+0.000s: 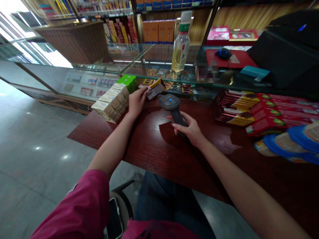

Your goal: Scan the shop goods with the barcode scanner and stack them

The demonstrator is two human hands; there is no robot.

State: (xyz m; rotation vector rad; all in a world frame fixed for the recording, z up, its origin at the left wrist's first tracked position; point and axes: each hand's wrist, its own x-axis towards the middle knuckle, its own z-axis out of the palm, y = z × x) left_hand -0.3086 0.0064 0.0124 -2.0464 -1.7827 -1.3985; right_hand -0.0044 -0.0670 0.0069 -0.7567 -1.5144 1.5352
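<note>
My right hand [186, 127] is wrapped round the handle of a dark grey barcode scanner [171, 103], whose top shows a small blue light. The scanner's head points toward a small yellow and white box [156, 89]. Between its fingers and thumb, my left hand [137, 101] grips that box at its left end, with a printed side facing me. Just left of this hand stands a row of cream-coloured cartons [112, 103], with bright green cartons [128, 82] at the far end.
A dark red wooden counter [147, 142] lies before me, with a glass display case behind it. On the glass stand a bottle of yellowish liquid [180, 46] and a wicker basket [74, 39]. Chocolate-coloured packs [233, 111], red boxes [266, 116] and blue-lidded tubs [291, 141] sit at the right.
</note>
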